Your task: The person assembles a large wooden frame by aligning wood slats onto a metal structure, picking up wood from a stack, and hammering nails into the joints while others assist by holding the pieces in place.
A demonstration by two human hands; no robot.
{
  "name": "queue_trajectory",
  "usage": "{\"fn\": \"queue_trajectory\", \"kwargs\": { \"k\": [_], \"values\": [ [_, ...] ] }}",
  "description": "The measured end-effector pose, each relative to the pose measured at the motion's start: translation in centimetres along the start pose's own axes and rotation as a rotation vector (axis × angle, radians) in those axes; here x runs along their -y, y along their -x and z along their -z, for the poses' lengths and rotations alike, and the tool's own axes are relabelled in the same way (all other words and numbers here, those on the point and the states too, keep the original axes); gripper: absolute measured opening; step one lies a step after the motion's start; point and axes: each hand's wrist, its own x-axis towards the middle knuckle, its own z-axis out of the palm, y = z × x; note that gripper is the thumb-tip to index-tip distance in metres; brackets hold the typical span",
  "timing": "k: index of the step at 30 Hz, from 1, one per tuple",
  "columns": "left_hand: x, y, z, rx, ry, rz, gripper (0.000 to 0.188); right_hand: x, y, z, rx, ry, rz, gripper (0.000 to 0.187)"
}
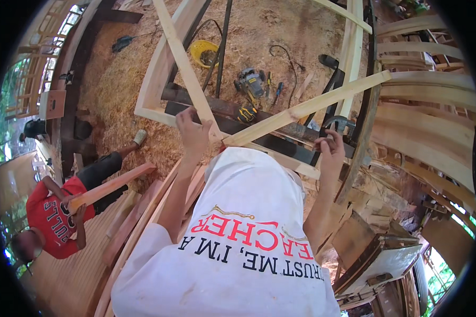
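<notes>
In the head view, the person's left hand (191, 132), mid-frame, has its fingers curled at the lower end of the left plank (182, 61), apparently to steady it; whether they pinch the wood cannot be told. That end lies near the end of the right plank (306, 108), which slants toward the upper right; the pale frame (152, 87) probably supports both. The right hand (330, 147), right of centre, bends its fingers beside a dark hooked tool (341, 122); its grip cannot be told. A power tool (250, 82) sits upper centre, likely for easy reach. At left, a co-worker (56, 214) holds a board (114, 185) two-handed, presumably for balance.
</notes>
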Motion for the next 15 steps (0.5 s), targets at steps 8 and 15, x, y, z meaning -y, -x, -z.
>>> {"fn": "queue_trajectory", "kwargs": {
  "k": [8, 15],
  "values": [
    [4.7, 7.4, -2.6, 0.169, 0.491, 0.549, 0.028, -1.0, -0.8, 1.4, -0.243, -0.208, -0.072, 0.012],
    [2.1, 6.9, -0.7, 0.303, 0.680, 0.795, 0.025, -2.3, -1.6, 0.1, -0.228, 0.066, -0.087, 0.014]
  ]
}}
